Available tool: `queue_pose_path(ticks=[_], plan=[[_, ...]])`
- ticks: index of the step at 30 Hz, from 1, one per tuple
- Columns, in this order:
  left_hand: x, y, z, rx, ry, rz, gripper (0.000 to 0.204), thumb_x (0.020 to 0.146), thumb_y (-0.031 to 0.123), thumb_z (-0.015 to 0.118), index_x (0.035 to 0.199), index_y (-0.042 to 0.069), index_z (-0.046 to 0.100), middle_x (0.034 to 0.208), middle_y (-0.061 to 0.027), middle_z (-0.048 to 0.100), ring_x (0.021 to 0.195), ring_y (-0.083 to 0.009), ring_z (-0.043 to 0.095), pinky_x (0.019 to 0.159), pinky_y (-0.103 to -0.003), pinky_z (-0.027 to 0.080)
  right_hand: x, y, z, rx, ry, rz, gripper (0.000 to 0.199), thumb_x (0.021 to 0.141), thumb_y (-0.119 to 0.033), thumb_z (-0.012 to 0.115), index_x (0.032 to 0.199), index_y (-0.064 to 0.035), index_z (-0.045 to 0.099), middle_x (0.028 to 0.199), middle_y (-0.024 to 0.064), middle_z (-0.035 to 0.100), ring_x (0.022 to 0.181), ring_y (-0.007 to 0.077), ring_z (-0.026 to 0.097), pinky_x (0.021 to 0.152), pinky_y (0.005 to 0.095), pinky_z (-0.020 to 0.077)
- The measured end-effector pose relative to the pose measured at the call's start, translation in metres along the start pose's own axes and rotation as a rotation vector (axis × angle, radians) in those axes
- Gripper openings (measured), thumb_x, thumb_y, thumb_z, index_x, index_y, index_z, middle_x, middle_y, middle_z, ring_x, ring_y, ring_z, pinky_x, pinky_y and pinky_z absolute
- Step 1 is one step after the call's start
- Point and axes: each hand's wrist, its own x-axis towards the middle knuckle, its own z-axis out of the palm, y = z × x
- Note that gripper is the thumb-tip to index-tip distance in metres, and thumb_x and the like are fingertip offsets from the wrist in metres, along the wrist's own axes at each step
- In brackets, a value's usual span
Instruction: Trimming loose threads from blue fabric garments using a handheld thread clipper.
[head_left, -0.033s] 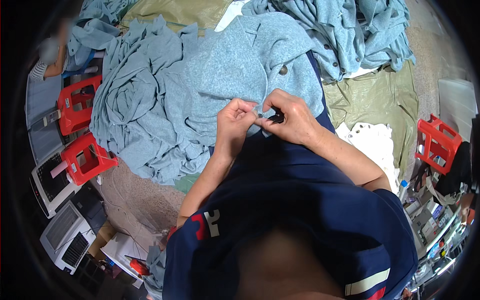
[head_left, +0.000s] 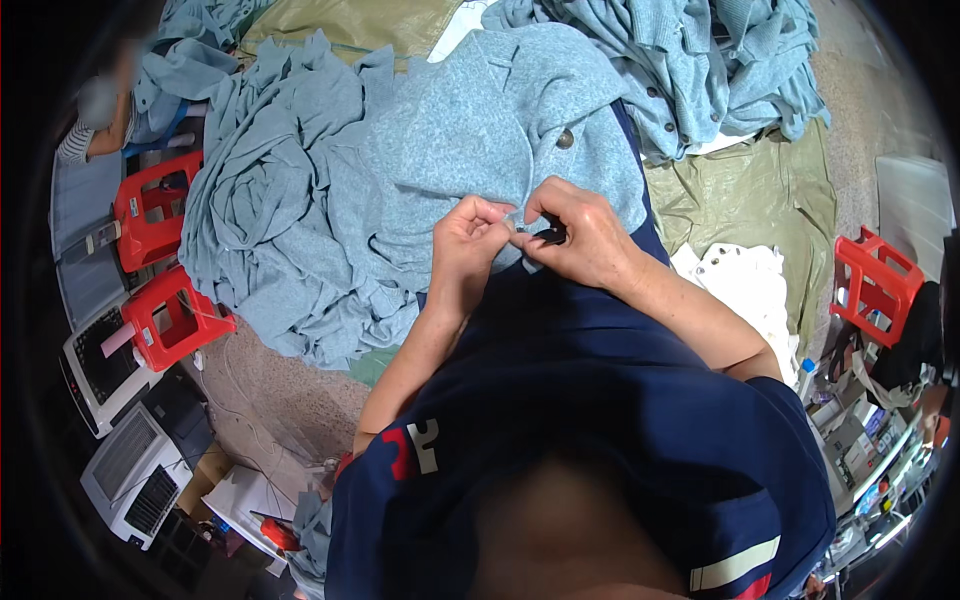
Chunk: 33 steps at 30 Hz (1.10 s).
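A light blue knitted garment with buttons (head_left: 470, 120) lies across my lap and the heap in front of me. My left hand (head_left: 468, 240) is closed, thumb and forefinger pinching the garment's near edge. Close beside it, my right hand (head_left: 590, 235) is curled around a small black object (head_left: 553, 232), mostly hidden by the fingers. The fingertips of both hands nearly meet at a small dark spot on the edge, too small to make out. A large round brown button (head_left: 565, 138) shows on the cloth beyond my right hand.
More blue knitwear (head_left: 270, 200) is heaped at the left, with another pile (head_left: 690, 60) at the far right. An olive sheet (head_left: 745, 195) and white cloth (head_left: 745, 290) lie at the right. Red stools (head_left: 175, 315) stand on both sides. Another person's arm (head_left: 112, 135) shows far left.
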Motion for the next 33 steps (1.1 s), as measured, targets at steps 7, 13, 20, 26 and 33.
queue_pose_path(ticks=[7,13,20,26,33], plan=[[-0.001,-0.003,0.002,-0.078,0.078,-0.106,0.004,0.085,0.001,0.062,0.088,0.001,0.060,0.092,-0.0053,0.064,0.080,-0.0081,0.059,0.077,-0.024,0.047,-0.004,0.007,0.007,0.014,0.024,-0.018,0.020,0.070,0.000,0.072,0.082,-0.0007,0.056,0.080,0.0114,0.058,0.065,0.0253,0.058,0.057,0.0345,0.0464],[-0.005,0.013,0.012,-0.024,-0.013,-0.167,0.004,0.085,0.001,0.064,0.088,0.003,0.062,0.085,0.0015,0.061,0.071,-0.0030,0.052,0.065,-0.018,0.040,-0.008,0.014,0.012,-0.062,0.040,-0.089,0.020,0.068,0.003,0.069,0.079,-0.0020,0.053,0.084,0.0115,0.059,0.074,0.0312,0.062,0.060,0.0370,0.0496],[-0.002,0.006,0.003,-0.104,0.048,-0.295,0.009,0.085,0.001,0.064,0.078,0.006,0.061,0.076,0.0043,0.056,0.065,-0.0020,0.048,0.060,-0.017,0.037,-0.011,0.011,0.009,-0.061,0.001,-0.127,0.021,0.067,0.005,0.069,0.080,-0.0028,0.053,0.088,0.0102,0.058,0.073,0.0294,0.062,0.060,0.0359,0.0496],[0.000,0.006,0.002,-0.173,0.111,-0.308,0.009,0.083,0.001,0.065,0.078,0.006,0.060,0.070,0.0048,0.052,0.060,-0.0014,0.043,0.054,-0.017,0.033,-0.009,0.010,0.009,0.020,0.031,-0.148,0.021,0.067,0.005,0.069,0.078,-0.0035,0.054,0.086,0.0095,0.058,0.072,0.0277,0.062,0.060,0.0340,0.0491],[-0.002,0.017,0.010,0.137,0.018,-0.176,0.013,0.085,0.005,0.064,0.075,0.008,0.055,0.065,0.0079,0.047,0.056,-0.0012,0.039,0.051,-0.020,0.028,-0.010,0.016,0.009,0.024,0.124,-0.180,0.020,0.068,0.006,0.069,0.072,-0.0036,0.052,0.084,0.0094,0.060,0.072,0.0250,0.062,0.061,0.0320,0.0485]])
